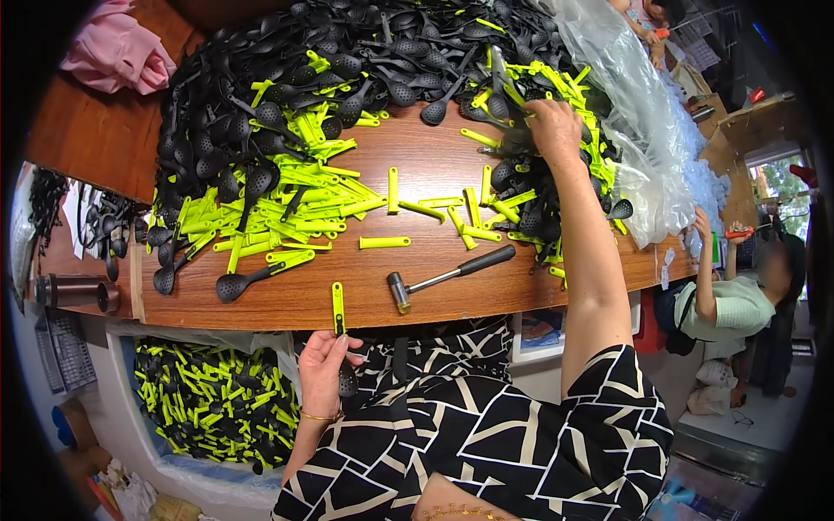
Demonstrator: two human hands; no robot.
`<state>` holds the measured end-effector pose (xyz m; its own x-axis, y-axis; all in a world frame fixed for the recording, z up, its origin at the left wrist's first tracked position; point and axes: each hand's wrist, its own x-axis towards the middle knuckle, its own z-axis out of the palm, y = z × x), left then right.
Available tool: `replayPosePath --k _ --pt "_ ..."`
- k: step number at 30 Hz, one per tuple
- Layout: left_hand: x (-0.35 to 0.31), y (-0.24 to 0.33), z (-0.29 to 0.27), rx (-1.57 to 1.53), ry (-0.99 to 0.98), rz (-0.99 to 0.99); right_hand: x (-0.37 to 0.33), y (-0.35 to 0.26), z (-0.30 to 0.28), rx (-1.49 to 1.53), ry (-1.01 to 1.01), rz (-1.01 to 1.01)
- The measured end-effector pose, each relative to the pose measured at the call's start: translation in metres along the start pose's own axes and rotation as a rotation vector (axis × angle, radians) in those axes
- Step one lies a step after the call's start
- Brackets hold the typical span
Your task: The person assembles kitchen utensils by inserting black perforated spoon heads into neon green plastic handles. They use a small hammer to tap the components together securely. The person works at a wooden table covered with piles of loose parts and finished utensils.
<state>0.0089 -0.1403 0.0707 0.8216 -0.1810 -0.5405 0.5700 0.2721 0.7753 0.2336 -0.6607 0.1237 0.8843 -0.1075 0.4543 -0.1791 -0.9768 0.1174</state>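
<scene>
My left hand (323,369) is closed round a perforated spoon at the table's near edge. Its lime-green handle (338,300) points up, away from me, and part of its black bowl (347,379) shows below the fingers. With the arm stretched out, my right hand (556,132) reaches into the mixed pile at the right, its fingers bent down. Black spoons and a greyish blurred shape lie by the fingertips; whatever they grip cannot be made out. Between the hands a hammer (447,274) with a black grip lies on the wooden table (347,278), near loose lime-green handles (385,242).
Black perforated spoons (261,65) heap along the table's far side, with green handles (304,187) at left. Clear plastic sheeting (638,191) edges the right. A lined bin (217,404) of green-handled spoons stands below left. Pink cloth (117,48) lies far left. Another person (725,300) works at right.
</scene>
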Motion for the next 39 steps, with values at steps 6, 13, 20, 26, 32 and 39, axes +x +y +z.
replayPosePath --k 6,13,20,26,32,39 --pt "-0.001 0.002 0.002 0.006 0.01 -0.002 0.024 -0.034 0.027 0.238 -0.327 0.016" --pt "-0.001 0.002 0.003 0.019 0.008 0.006 0.02 -0.048 0.045 0.372 -0.27 -0.16" --pt "-0.001 0.004 0.001 0.016 -0.011 -0.005 0.009 -0.041 0.019 0.512 -0.353 -0.128" --pt "0.0 0.003 0.001 0.017 -0.01 -0.004 0.002 -0.02 0.003 0.475 -0.389 -0.124" --pt "0.0 0.002 0.001 0.01 -0.011 0.007 0.004 -0.033 -0.014 0.347 -0.232 -0.273" --pt "0.0 0.003 0.001 0.04 -0.01 0.022 -0.013 -0.08 -0.016 0.499 -0.22 -0.451"
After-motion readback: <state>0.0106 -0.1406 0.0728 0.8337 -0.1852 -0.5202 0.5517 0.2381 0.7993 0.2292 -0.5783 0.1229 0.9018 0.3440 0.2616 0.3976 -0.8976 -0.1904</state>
